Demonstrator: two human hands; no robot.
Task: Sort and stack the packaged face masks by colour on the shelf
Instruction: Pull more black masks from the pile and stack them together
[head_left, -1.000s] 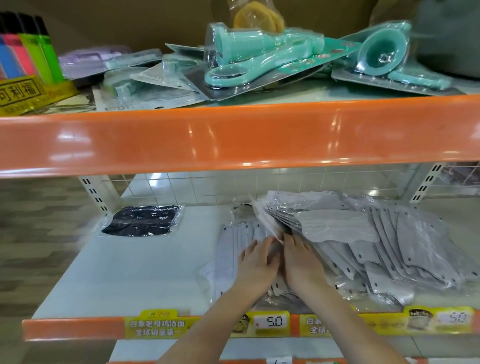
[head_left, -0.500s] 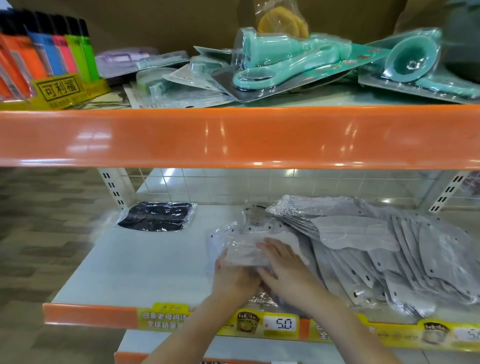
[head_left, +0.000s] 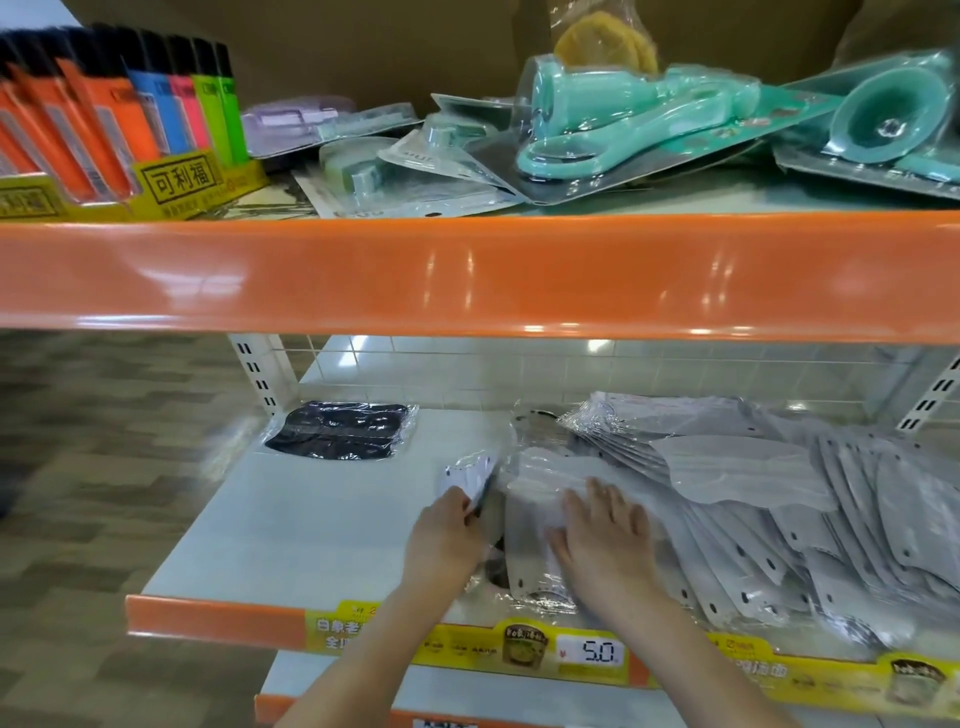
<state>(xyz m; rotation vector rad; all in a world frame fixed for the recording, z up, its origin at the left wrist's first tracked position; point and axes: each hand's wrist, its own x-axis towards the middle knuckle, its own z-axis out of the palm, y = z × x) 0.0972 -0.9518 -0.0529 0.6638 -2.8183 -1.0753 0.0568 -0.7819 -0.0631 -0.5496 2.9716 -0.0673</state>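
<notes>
On white shelf (head_left: 322, 525), left hand (head_left: 447, 540) gripping mask packets (head_left: 470, 475)

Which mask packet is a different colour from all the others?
The black mask packet, lying alone at the shelf's back left. All the others are grey, fanned out in the pile on the right.

Two hands are counted, left (head_left: 447, 540) and right (head_left: 608, 540). One black mask pack (head_left: 340, 429) is seen. Grey mask packs (head_left: 779, 499): many, overlapped, not countable. One price tag (head_left: 589, 651) can be read. Lighters (head_left: 130, 114): roughly ten, blurred. Two teal blister packs (head_left: 623, 130) are prominent; others cannot be counted.
</notes>
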